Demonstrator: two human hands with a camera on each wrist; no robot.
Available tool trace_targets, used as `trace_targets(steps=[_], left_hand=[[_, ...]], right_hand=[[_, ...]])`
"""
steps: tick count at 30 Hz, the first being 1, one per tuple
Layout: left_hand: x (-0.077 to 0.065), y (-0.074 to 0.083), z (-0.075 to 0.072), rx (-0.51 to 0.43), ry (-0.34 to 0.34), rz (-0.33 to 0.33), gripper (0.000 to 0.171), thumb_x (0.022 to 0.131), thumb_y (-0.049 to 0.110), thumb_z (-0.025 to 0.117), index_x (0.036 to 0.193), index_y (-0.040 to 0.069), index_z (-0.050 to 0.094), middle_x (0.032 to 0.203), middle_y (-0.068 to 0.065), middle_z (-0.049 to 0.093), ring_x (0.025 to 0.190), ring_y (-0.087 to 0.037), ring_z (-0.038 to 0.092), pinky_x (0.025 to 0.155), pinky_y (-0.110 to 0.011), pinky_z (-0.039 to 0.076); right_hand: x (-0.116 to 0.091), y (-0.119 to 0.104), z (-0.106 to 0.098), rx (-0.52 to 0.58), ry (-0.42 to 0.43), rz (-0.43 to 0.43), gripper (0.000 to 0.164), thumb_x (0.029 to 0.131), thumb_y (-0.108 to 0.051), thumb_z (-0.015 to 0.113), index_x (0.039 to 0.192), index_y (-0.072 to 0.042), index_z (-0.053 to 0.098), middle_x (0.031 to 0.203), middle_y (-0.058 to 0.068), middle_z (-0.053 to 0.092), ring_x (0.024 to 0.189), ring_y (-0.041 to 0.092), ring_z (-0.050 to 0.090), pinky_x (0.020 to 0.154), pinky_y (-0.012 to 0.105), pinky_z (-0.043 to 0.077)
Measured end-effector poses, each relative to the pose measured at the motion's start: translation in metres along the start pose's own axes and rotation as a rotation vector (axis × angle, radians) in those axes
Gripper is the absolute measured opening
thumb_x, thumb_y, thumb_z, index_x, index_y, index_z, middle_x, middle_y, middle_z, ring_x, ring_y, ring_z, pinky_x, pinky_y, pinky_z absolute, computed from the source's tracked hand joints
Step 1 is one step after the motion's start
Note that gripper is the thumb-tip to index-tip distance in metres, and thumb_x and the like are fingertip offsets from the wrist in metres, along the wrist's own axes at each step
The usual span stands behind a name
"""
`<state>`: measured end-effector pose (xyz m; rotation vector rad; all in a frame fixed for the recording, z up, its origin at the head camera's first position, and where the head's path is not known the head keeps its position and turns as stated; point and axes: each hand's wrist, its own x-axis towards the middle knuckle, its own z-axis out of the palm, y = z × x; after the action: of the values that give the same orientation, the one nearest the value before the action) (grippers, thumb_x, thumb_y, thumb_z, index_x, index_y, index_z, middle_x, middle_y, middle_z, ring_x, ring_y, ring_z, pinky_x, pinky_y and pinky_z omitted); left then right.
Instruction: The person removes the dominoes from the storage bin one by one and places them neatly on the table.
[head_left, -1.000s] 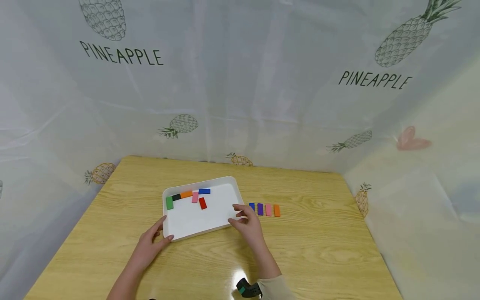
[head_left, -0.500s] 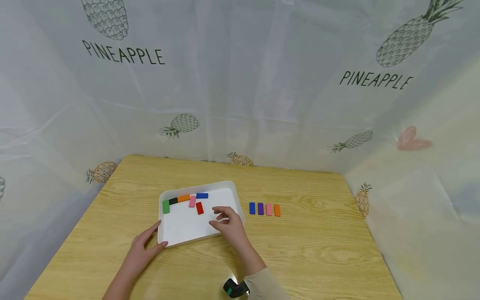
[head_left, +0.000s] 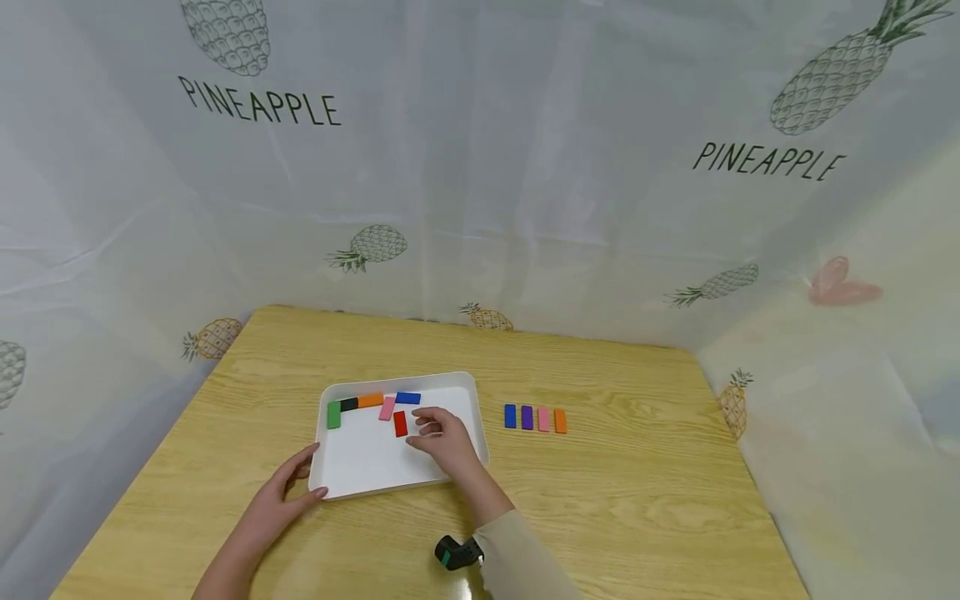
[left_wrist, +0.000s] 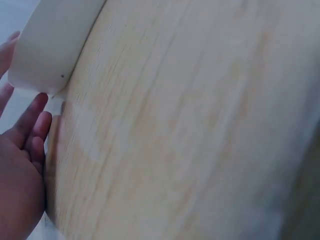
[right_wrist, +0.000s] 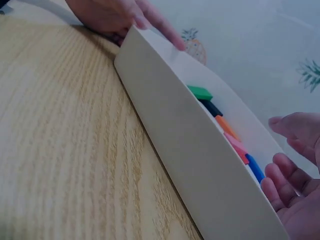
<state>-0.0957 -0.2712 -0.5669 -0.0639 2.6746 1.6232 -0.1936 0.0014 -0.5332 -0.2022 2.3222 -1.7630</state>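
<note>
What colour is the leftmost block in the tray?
The leftmost block is green, clearest in the head view.

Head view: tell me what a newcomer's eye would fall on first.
Probably the white tray on the table, with six coloured blocks inside. Next, likely four more blocks in a row to its right, then the PINEAPPLE lettering high on the sheet behind.

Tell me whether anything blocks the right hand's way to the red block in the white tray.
Nothing visible does: only bare tray floor shows between the right hand and the red block. The pink block and nearby blue block lie farther back, outside that gap.
</note>
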Motion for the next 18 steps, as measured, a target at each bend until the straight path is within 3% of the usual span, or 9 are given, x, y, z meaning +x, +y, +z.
trace_targets(steps=[18], left_hand=[[-0.001,0.000,-0.001,-0.054,-0.014,0.012,0.071,0.088,0.024,0.075,0.149,0.012,0.039,0.121,-0.013,0.059,0.107,-0.006,0.051,0.091,-0.006,0.026]], right_hand=[[0.041,0.015,0.014,-0.131,-0.073,0.076,0.040,0.077,-0.008,0.083,0.114,-0.008,0.069,0.089,-0.003,0.060,0.078,0.013,0.050,0.069,0.023,0.044]])
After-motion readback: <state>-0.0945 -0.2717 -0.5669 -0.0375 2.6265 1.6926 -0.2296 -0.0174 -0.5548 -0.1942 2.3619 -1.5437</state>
